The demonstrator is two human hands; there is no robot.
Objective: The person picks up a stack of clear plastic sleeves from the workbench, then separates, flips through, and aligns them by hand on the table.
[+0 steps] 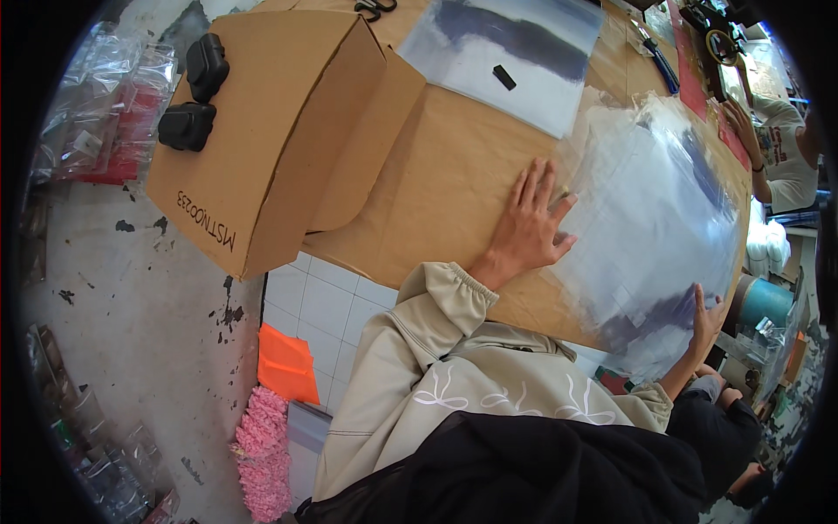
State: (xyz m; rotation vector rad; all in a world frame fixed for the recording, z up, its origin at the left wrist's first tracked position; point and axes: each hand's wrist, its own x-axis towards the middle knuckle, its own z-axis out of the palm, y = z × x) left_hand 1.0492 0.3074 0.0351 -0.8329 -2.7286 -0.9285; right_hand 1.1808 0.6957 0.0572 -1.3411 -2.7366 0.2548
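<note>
Head view has a loose pile of clear plastic (642, 214) on a table covered in brown paper (463, 166); glare and overlapping layers make it hard to tell sheets from bags or find where each one ends. The person's left hand (528, 223) is palm down at the pile's left edge, thumb and index finger parted from the others, gripping nothing. The right hand (705, 323) is at the pile's lower right edge, index finger extended; its other fingers are partly hidden, so whether they pinch the plastic cannot be told. Beyond the pile, to its upper left, a flatter stack of film (489, 52) runs out at the upper edge, bearing a small black object (504, 78) too plain to identify. Well left of the pile stands a cardboard box (262, 113), much of its inside out of sight. Right of the pile, a co-worker (786, 148) is cut off by the dark rim.
</note>
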